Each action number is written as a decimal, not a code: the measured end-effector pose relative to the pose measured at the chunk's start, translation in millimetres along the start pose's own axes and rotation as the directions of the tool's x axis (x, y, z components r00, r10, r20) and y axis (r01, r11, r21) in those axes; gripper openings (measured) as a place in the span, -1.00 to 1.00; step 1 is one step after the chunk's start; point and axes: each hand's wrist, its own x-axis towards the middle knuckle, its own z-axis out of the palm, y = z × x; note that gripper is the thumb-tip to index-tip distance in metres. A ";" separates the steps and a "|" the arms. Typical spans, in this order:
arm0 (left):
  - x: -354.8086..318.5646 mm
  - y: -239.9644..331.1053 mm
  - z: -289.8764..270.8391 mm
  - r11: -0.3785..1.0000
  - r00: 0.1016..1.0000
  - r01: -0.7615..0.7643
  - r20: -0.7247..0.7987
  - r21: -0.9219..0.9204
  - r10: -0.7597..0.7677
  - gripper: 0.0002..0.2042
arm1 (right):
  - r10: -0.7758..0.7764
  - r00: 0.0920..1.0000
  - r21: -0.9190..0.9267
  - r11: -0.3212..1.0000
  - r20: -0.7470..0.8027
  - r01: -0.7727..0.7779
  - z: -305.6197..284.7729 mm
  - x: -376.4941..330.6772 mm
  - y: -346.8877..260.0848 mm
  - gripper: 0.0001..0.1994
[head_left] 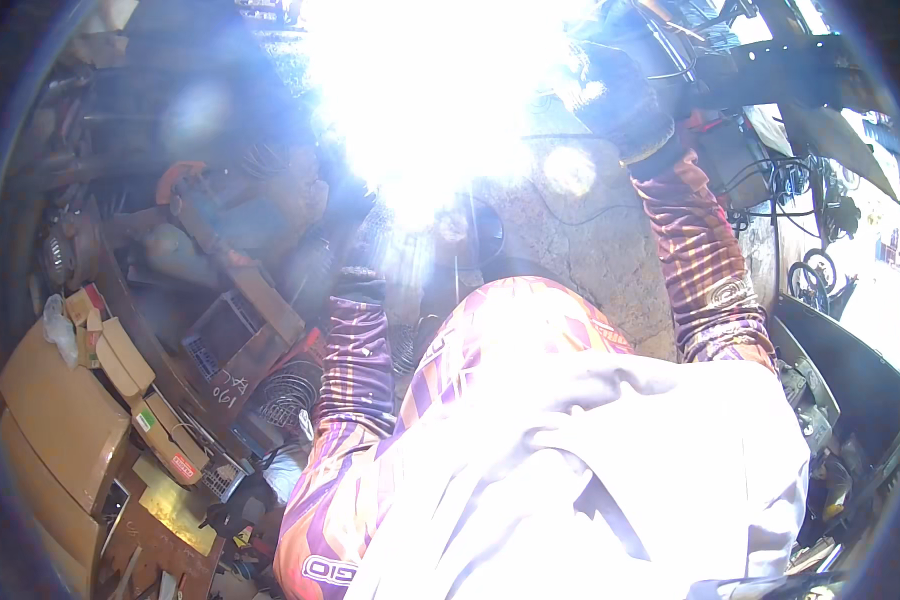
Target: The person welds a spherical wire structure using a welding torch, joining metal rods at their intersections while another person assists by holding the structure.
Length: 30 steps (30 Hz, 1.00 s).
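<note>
A blinding white-blue glare fills the top middle, and whatever lies behind it is hidden. My right arm, in a striped orange and purple sleeve, stretches up along the glare's right side. At its end my right hand [625, 105] wears a dark glove, with its fingers lost in the bright light. On the other side, my left hand [368, 232] reaches up to the lower left edge of the glare, dim and washed out. Whether either hand holds anything cannot be made out. A dark round object [486, 230] sits just below the glare, between my arms.
Brown cardboard boxes [65, 420] are stacked at the left. Near them lie coiled wire [288, 395] and a long box-shaped piece [268, 305]. Dark cables [770, 190] hang at the right, above a dark bin [850, 350]. Grey stone-like floor [595, 235] shows between my arms.
</note>
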 end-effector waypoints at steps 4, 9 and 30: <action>-1.4 -2.5 -0.4 1.000 1.000 0.002 0.000 -0.010 -0.002 -0.58 | -0.102 0.994 -0.015 0.995 -0.045 0.102 1.7 -5.8 12.3 -0.75; 0.2 -6.0 0.7 0.999 1.000 -0.002 0.007 -0.033 0.003 -0.57 | -0.107 0.994 -0.052 0.993 -0.031 0.105 -13.5 -2.6 -13.4 -0.77; -6.3 -15.4 -12.1 0.964 0.969 -0.245 -0.012 0.101 0.247 -0.51 | -0.127 0.941 -0.682 0.660 0.313 0.316 -11.3 18.7 -45.9 -0.62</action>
